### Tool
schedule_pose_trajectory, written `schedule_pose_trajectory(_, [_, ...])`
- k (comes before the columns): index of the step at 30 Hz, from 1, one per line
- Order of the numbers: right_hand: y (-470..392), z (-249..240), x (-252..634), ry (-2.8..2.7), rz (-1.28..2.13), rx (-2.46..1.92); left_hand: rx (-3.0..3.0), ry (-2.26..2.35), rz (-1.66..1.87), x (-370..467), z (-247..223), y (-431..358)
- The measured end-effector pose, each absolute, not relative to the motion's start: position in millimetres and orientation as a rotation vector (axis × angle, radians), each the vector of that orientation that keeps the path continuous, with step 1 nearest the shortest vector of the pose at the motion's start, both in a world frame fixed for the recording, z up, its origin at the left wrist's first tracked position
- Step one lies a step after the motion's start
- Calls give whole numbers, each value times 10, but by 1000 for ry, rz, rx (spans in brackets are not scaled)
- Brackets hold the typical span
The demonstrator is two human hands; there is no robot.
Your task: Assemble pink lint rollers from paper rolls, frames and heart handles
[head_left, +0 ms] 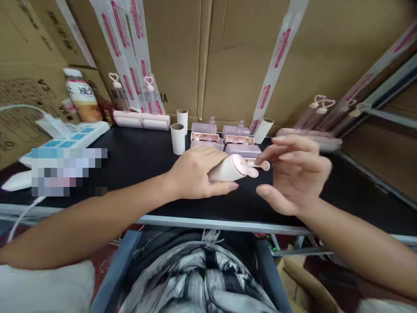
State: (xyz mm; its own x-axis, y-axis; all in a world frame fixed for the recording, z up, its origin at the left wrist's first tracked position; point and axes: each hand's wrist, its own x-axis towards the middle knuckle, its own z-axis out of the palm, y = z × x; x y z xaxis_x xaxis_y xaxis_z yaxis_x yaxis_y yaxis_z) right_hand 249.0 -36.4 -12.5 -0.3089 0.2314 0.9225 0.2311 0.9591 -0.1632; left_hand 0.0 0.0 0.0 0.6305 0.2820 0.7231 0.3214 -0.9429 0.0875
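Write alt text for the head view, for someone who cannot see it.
A person's left hand holds a white tube with a pink end above a black tabletop, with the right hand open beside it. Beyond them are standing white tubes and pale purple pieces, before a taped cardboard wall.

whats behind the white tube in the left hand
Beyond the white tube, a lilac case and part of a pink piece show. Whatever the tube and left hand cover on the black table cannot be seen.
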Motion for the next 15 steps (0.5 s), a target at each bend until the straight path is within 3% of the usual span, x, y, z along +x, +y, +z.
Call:
schedule_pose_trajectory(4, [-388, -104, 2602, -2079, 90, -424, -2824, -590, -1177, -20, -27, 20])
schedule_pose_trajectory(7, [-400, -26, 2677, -1923, -26, -570, -2816, -618, -1216, -51, -5, 21])
schedule_pose_trajectory(10, [-379, 99, 2752, -2000, -99, -895, -2814, -712, -1310, -97, 25, 9])
schedule_pose_trajectory(15, [-238, 174, 2854, -2443, 89, -1444, -2870, -821, -1476, -172, 23, 6])
